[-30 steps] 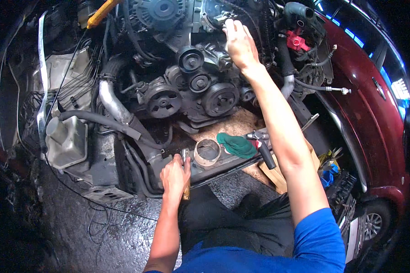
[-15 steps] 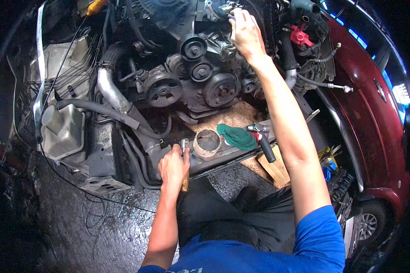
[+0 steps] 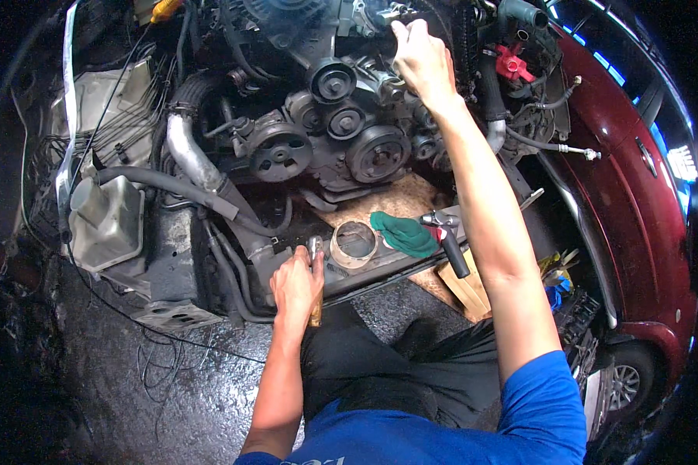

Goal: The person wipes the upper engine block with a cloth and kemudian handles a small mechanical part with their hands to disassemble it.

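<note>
My left hand (image 3: 293, 287) rests at the front crossmember (image 3: 380, 273), its fingers wrapped round a tool with a metal head and an amber handle (image 3: 316, 310). The exact kind of tool is hidden by the hand. My right hand (image 3: 425, 66) is stretched out over the engine, above and to the right of the belt pulleys (image 3: 346, 122). Its fingers are curled in, and whatever they hold cannot be made out. Between my arms, a round ring-shaped part (image 3: 354, 262) sits on the crossmember. Beside it lie a green cloth (image 3: 408, 234) and a black-handled tool (image 3: 451, 249).
A translucent plastic reservoir (image 3: 110, 225) and a metal pipe (image 3: 190, 151) stand at the left. On the right are a red fitting (image 3: 513, 63), loose hoses and a dark red car (image 3: 620, 178). A cardboard box (image 3: 465, 288) sits below the crossmember. The floor (image 3: 163, 418) looks wet.
My right hand has come slightly back toward me and to the right, with the fingers more curled. My left hand stays in place with its tool.
</note>
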Tool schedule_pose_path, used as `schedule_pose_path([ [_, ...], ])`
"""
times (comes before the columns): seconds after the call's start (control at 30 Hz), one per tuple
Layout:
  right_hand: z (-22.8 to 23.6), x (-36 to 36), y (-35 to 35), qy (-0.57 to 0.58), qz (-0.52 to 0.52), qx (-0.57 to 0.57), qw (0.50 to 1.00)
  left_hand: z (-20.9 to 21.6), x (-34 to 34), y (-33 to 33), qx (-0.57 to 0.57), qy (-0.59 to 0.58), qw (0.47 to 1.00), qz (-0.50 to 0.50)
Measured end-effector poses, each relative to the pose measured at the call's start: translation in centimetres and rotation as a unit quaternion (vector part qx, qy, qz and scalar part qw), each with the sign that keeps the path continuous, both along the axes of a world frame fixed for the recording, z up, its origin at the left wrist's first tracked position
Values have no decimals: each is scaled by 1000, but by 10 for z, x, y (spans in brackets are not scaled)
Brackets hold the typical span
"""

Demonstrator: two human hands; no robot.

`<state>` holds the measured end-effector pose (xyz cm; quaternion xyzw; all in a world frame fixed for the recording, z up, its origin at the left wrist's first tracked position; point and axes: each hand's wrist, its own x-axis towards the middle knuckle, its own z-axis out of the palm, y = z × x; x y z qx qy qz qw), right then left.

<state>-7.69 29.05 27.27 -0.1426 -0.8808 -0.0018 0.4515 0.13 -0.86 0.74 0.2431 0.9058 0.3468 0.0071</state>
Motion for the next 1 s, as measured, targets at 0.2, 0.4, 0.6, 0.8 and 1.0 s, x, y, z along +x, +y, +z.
schedule_pose_path([
  [0.2,3,-2,6,61,68,237,967,-1,-1,0,0,-1,1000,-2],
  [0.4,0,-4,5,14,0,-2,1000,0,-1,0,3,3,1000,-2],
  [0.6,1,4,-3,71,59,192,977,-3,-2,1,6,12,1000,-1],
  [0.8,-10,45,-9,99,37,97,990,1,1,0,0,8,1000,-5],
  [1.0,-88,152,30,92,139,-111,980,8,14,-7,20,15,1000,-11],
])
